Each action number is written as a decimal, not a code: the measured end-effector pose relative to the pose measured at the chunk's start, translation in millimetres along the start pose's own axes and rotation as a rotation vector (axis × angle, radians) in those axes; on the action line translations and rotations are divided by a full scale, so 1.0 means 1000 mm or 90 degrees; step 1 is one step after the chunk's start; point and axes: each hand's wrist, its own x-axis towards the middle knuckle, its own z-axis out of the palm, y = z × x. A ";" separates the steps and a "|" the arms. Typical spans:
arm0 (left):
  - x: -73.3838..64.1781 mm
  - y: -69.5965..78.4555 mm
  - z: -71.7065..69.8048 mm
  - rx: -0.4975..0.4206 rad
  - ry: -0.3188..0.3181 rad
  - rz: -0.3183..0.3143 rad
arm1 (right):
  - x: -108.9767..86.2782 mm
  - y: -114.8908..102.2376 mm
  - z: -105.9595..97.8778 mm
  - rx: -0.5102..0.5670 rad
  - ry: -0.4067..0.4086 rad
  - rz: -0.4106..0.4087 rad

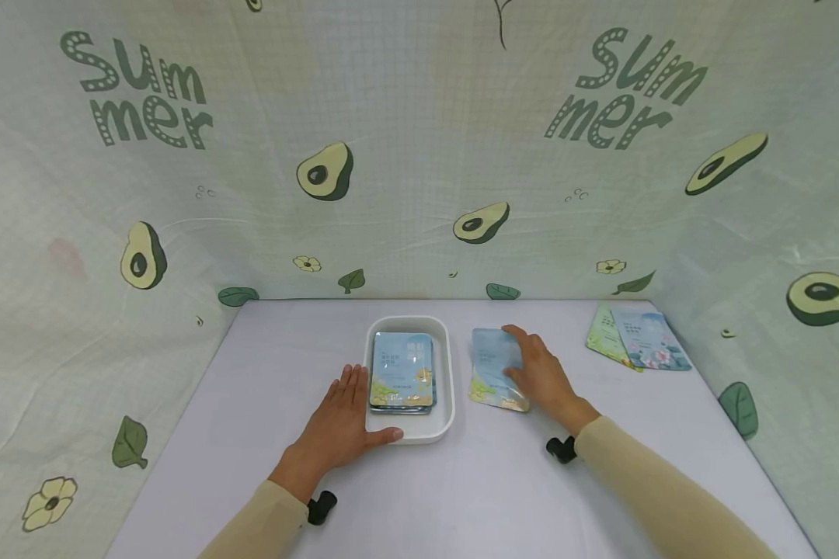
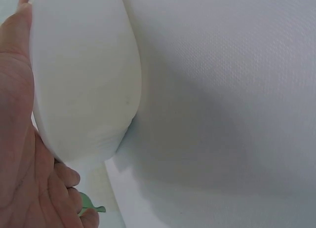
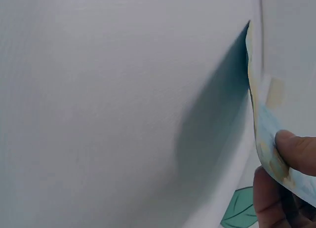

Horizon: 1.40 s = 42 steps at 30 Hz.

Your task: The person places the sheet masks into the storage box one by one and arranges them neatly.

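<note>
A white tray [image 1: 450, 380] stands on the table, seen from outside as a pale wall [image 2: 86, 85] in the left wrist view. Inside it lies a small stack of light blue sheet mask packets [image 1: 400, 365]. My left hand [image 1: 339, 423] rests against the tray's left side with fingers straight, its thumb stretched along the front rim. To the right of the tray, my right hand [image 1: 547, 380] pinches the right edge of another blue sheet mask packet [image 1: 491, 371]. In the right wrist view that packet [image 3: 266, 124] bends between thumb and fingers, one end slanting toward the table.
Two more packets, one green [image 1: 607, 335] and one blue with pink flowers [image 1: 649, 339], overlap at the table's back right corner. A pale cloth [image 1: 405, 155] printed with avocados and leaves hangs behind and beside the white table [image 1: 419, 505].
</note>
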 end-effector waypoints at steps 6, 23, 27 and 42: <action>0.000 0.001 0.000 -0.001 -0.006 0.001 | 0.002 -0.007 -0.007 0.103 -0.019 0.069; 0.002 0.001 0.001 0.009 0.012 0.007 | 0.018 -0.019 -0.022 0.246 -0.012 0.174; 0.002 0.002 0.000 0.013 0.008 0.002 | 0.023 -0.026 -0.029 0.251 0.003 0.175; 0.003 0.000 0.001 0.024 0.017 0.010 | 0.044 -0.081 -0.026 0.387 0.005 0.156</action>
